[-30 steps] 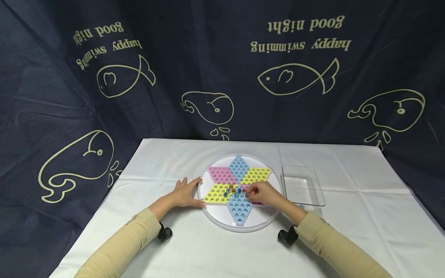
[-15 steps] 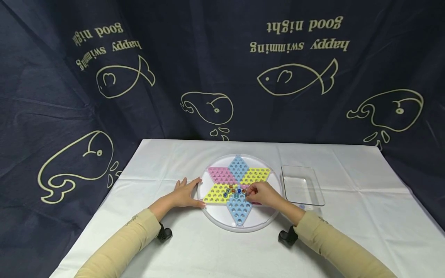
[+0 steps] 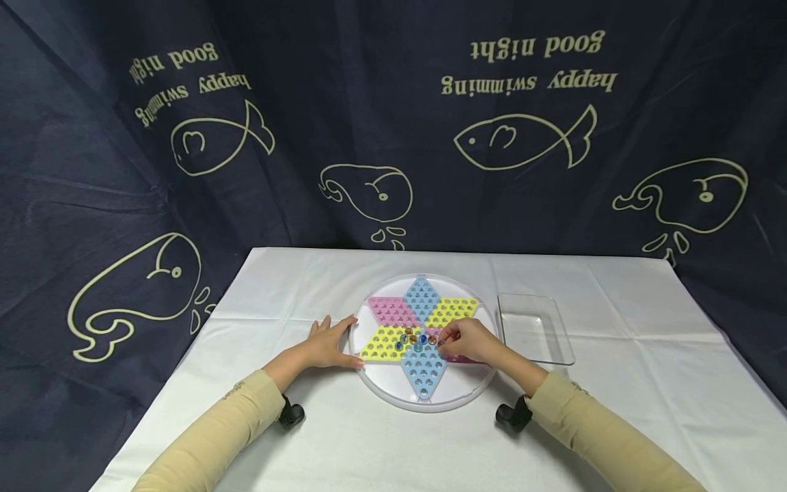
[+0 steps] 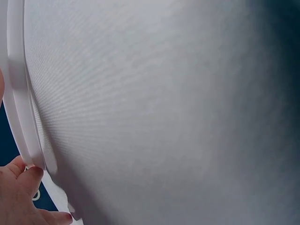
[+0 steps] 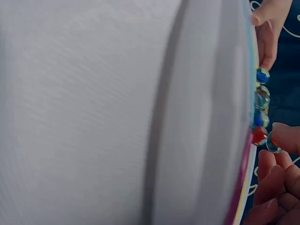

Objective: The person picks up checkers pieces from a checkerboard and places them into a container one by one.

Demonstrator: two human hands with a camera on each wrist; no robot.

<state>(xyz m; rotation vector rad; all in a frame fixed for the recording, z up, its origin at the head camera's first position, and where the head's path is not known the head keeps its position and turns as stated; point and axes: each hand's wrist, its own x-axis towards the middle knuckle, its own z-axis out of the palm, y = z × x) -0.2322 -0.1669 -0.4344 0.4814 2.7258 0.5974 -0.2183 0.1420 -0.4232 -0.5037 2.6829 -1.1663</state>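
My left hand [image 3: 326, 344] lies at the left edge of the round white board [image 3: 386, 380], fingers spread, thumb on the near part of the rim and fingertips farther up it. With my right hand [image 3: 472, 342] I'm pinching a clear marble [image 5: 273, 144] between thumb and fingers, over the board just right of its middle; I can't tell whether the marble touches a hole. Right beside it is a red marble [image 5: 259, 136], at the end of a small cluster of other marbles [image 3: 423, 339] that sit around the middle of the board, among the yellow, blue and pink points of the star. A clear box [image 3: 532, 328] stands just beside the board on my right. Everything rests on a white tablecloth [image 3: 369, 451], with a dark blue curtain [image 3: 369, 96] behind.
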